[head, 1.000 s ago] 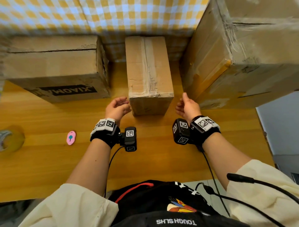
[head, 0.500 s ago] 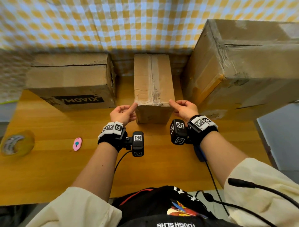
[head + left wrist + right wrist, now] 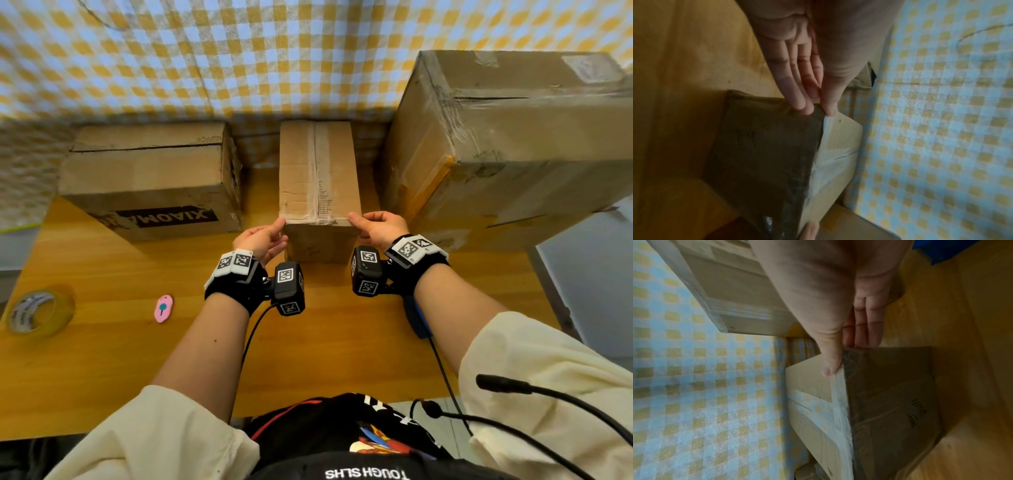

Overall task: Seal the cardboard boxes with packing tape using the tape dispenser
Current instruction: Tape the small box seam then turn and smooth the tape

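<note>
At the near top corners, the middle box [image 3: 318,171] is pinched by the left hand [image 3: 262,236] and right hand [image 3: 380,228].

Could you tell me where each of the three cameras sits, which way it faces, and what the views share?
Head: worn on the head, facing forward and down at the wooden table; shows both forearms, the left hand and right hand.
Left wrist: looks along the left hand's fingers to the middle box.
Right wrist: looks along the right hand's fingers to the same box's other near corner.
Shared: all show the middle box and the checkered cloth.
</note>
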